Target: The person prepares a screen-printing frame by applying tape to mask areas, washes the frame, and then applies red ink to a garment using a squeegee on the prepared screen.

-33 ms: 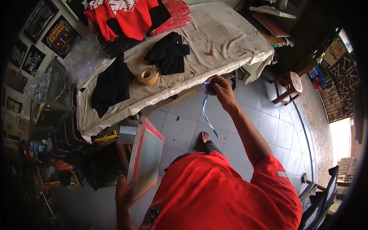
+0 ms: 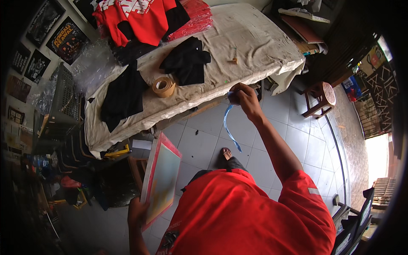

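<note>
My left hand (image 2: 138, 211) grips the lower edge of a screen-printing frame (image 2: 163, 178), which stands tilted beside my body. Its border is pinkish red and its mesh is pale blue-green with yellowish patches. Out in front, near the table's front edge, my right hand (image 2: 245, 100) pinches a thin light-blue strip (image 2: 228, 126). The strip dangles in a curve over the floor; its upper end is partly covered by my fingers, and I cannot make out its material.
On the cloth-covered table (image 2: 246, 40) lie a brown tape roll (image 2: 164, 87), black cloth pieces (image 2: 187, 61) and red-and-black garments (image 2: 142, 19). A reddish-brown stool (image 2: 321, 98) stands right. A dark crate (image 2: 68, 95) sits left; a black folding rack (image 2: 355, 221) is at lower right.
The blue strip has shifted very slightly left, and its upper end shows less beyond my right fingers. My left hand and the frame have hardly moved.
</note>
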The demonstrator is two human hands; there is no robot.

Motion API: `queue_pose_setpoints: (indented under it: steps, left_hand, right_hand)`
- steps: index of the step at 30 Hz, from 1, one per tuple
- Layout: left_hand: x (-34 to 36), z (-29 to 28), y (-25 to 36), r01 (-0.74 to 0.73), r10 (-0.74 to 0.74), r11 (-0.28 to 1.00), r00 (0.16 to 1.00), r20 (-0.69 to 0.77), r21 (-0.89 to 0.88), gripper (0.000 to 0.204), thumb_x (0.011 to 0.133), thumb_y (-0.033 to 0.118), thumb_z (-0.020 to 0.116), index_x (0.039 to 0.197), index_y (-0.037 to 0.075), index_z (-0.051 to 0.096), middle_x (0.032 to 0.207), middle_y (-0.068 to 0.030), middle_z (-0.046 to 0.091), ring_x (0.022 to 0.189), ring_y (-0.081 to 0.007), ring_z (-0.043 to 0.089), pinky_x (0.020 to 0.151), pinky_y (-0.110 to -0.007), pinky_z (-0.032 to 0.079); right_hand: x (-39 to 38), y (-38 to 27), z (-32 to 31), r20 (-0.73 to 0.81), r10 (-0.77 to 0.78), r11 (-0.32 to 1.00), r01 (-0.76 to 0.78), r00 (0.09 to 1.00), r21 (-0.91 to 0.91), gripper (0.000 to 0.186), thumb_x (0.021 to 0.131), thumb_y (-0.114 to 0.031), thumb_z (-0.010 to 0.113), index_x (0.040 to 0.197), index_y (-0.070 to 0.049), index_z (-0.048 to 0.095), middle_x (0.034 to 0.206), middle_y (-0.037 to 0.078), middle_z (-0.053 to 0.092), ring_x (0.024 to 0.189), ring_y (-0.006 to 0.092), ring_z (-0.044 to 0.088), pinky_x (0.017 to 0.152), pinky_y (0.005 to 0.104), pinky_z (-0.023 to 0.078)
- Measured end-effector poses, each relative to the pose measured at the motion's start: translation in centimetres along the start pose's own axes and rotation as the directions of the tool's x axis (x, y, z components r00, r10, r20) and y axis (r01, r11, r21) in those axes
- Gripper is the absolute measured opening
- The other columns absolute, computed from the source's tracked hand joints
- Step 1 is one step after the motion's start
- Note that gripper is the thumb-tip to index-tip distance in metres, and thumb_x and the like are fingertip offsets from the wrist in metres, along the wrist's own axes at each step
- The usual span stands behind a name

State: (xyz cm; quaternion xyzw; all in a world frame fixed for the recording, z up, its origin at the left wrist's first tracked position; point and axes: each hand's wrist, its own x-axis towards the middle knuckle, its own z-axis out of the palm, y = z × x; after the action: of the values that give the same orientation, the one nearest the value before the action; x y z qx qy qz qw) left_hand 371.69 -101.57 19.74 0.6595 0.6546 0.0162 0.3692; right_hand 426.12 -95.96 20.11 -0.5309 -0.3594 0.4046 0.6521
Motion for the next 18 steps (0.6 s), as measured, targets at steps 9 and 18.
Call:
queue_pose_setpoints:
  steps: [9, 18]
  left_hand:
    - [1.1, 1.3, 4.0, 0.186, -0.207, 0.955, 0.976, 0.072, 0.232, 0.035, 0.075, 0.028, 0.057, 0.091, -0.003, 0.061, 0.083, -0.0232, 0.063, 0.080, -0.0375, 0.063, 0.067, -0.041, 0.048]
    - [3.5, 5.1, 2.9, 0.103, -0.123, 0.971, 0.989, 0.081, 0.218, 0.032, 0.075, 0.027, 0.060, 0.079, -0.005, 0.060, 0.068, -0.0197, 0.059, 0.068, -0.0362, 0.057, 0.059, -0.043, 0.045]
  right_hand:
    - [20.1, 5.4, -10.2, -0.261, -0.112, 0.371, -0.204, 0.959, -0.906, 0.046, 0.072, -0.048, 0.068, 0.095, -0.008, 0.066, 0.089, 0.017, 0.066, 0.084, 0.0332, 0.063, 0.072, 0.0421, 0.049]
    - [20.9, 9.2, -12.5, -0.225, -0.401, 0.651, 0.103, 0.888, -0.752, 0.025, 0.081, -0.032, 0.066, 0.085, -0.007, 0.068, 0.074, 0.012, 0.066, 0.064, 0.0252, 0.063, 0.058, 0.0363, 0.047]
